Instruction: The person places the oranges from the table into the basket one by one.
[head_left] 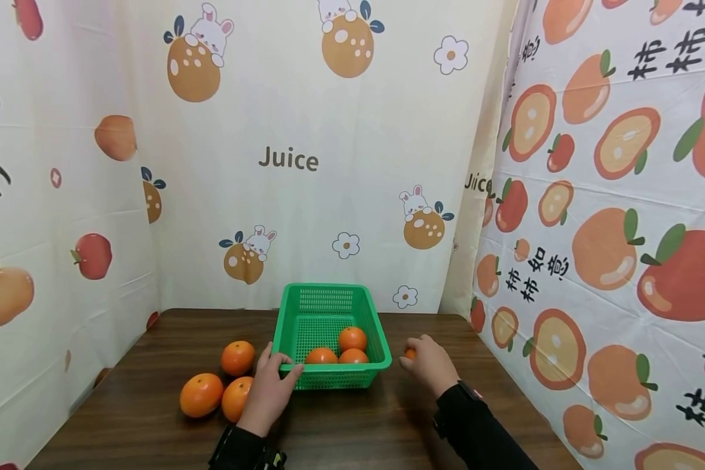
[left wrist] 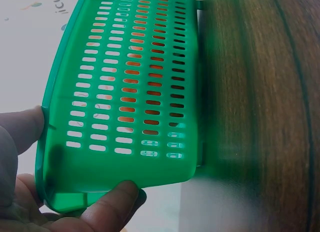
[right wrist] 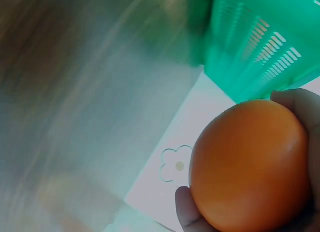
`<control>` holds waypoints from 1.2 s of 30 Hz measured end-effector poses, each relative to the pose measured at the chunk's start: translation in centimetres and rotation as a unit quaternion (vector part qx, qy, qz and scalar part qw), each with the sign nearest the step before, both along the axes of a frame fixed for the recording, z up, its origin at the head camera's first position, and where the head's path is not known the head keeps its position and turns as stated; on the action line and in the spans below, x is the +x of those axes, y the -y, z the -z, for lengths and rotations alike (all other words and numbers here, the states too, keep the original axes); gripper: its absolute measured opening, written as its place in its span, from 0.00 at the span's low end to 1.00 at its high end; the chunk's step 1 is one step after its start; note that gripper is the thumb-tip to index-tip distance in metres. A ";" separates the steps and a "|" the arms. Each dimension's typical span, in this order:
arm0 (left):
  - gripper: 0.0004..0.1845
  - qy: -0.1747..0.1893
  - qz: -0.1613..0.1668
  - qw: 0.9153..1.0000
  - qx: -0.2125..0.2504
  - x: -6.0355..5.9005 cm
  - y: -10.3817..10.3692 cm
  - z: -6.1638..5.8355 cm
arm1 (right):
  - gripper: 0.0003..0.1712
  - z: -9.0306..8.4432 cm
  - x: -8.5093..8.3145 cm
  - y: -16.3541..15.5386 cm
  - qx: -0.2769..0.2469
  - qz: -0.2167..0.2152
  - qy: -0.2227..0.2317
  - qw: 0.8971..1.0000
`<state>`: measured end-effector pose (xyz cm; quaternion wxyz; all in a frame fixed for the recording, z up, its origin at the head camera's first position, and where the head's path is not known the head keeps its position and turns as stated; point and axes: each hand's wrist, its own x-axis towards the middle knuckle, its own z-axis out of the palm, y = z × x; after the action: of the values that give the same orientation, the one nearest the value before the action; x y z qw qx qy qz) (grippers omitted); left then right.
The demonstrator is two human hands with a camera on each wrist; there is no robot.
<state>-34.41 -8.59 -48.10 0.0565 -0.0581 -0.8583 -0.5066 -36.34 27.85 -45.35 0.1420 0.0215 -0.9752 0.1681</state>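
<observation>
A green slotted basket stands on the brown table with three oranges inside. My left hand grips its near left corner, thumb on the rim; the left wrist view shows the basket wall with fingers curled under its edge. To the right of the basket, my right hand holds an orange just above the table; in the right wrist view that orange fills the palm, with the basket beyond.
Three loose oranges lie on the table left of my left hand. Printed fruit curtains close off the back and both sides of the table.
</observation>
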 end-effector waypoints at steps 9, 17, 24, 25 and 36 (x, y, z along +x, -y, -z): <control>0.15 -0.004 -0.006 1.000 -0.001 -0.2 -0.1 0.0 | 0.08 -1.7 0.3 1.3 -0.009 -0.003 -0.030 0.999; 0.15 -0.003 -0.008 1.000 0.001 -0.3 -0.2 0.2 | 0.12 -2.4 0.2 1.9 -0.010 0.000 -0.035 0.999; 0.14 0.008 -0.006 1.000 0.009 -0.4 -0.2 0.4 | 0.13 -2.9 0.2 2.3 -0.035 0.007 -0.025 0.999; 0.15 0.008 -0.006 1.000 0.008 -0.3 -0.2 0.4 | 0.13 -3.0 0.2 2.4 -0.036 0.007 -0.024 0.999; 0.16 -0.003 -0.007 1.000 0.009 -0.4 -0.2 0.5 | 0.10 -4.4 -0.7 3.7 -0.029 -0.029 -0.060 0.997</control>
<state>-34.83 -8.41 -48.58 0.0628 -0.0530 -0.8541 -0.5137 -37.03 24.16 -40.98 0.1957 0.0553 -0.9587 0.1990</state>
